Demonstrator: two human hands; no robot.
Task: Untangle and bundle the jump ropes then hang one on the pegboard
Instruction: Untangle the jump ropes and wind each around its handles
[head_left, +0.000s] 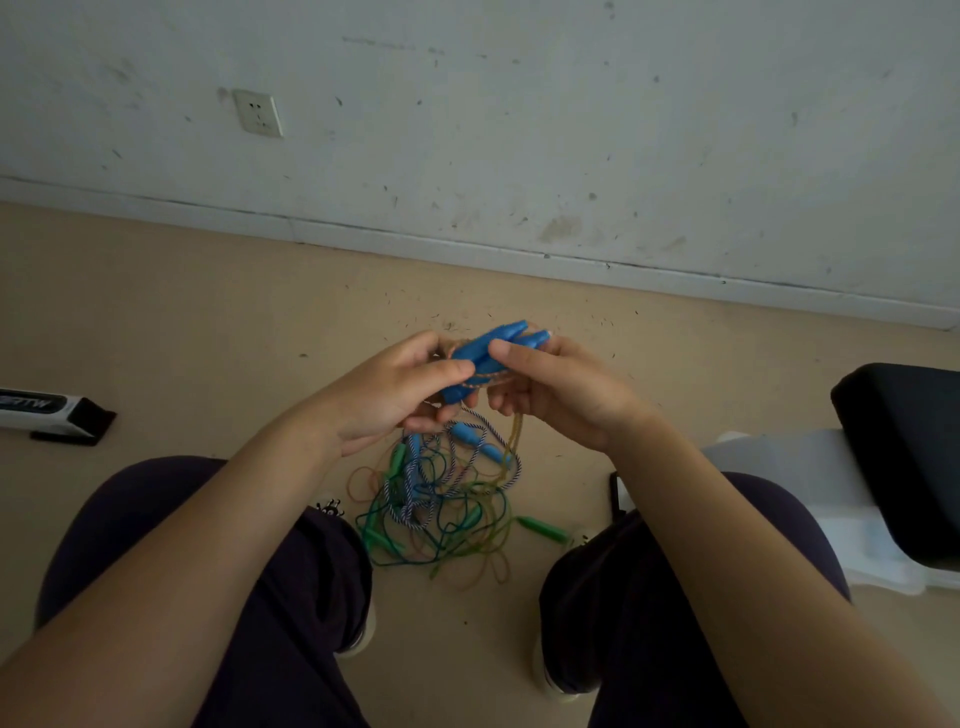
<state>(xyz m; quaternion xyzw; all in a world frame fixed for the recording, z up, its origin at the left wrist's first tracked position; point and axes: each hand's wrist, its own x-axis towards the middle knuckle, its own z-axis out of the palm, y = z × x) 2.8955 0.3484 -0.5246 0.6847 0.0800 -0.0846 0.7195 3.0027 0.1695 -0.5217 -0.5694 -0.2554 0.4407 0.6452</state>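
Observation:
Two blue jump-rope handles (498, 343) lie side by side between my hands, above the floor. My left hand (395, 389) grips their lower ends, thumb across them. My right hand (556, 389) pinches the handles and a yellowish cord wound round them. That cord hangs down to a tangled heap of ropes (447, 499) on the floor between my knees: green, blue, orange and striped cords, with green handles (545, 530) and more blue handles (470, 434) in it. No pegboard is in view.
A white wall with a socket (258, 113) stands ahead, its skirting meeting the beige floor. A white and black box (49, 413) lies on the floor at left. A black seat (904, 447) over white plastic (810, 499) is at right.

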